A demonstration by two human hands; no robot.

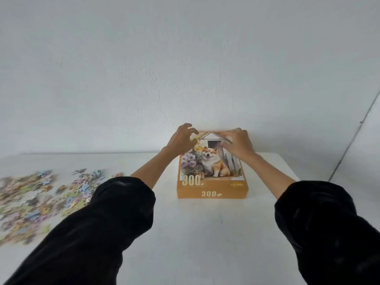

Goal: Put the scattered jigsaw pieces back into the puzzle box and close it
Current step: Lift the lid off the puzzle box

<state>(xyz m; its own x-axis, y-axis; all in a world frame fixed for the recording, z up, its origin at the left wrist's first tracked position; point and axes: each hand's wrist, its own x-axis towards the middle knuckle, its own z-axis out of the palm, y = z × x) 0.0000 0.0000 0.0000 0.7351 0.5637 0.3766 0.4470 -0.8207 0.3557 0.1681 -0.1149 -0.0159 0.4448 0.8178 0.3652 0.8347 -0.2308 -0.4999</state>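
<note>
your right hand [238, 144] grips the puzzle box lid [211, 167]; left hand [181, 140] fingers curl, grip unclear. lift one side first and it sticks.

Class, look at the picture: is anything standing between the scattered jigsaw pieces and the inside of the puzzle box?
Yes. The lid is on the puzzle box, covering the inside. The jigsaw pieces lie on the table left of it. The left hand and right hand are at the lid's far end.
</note>
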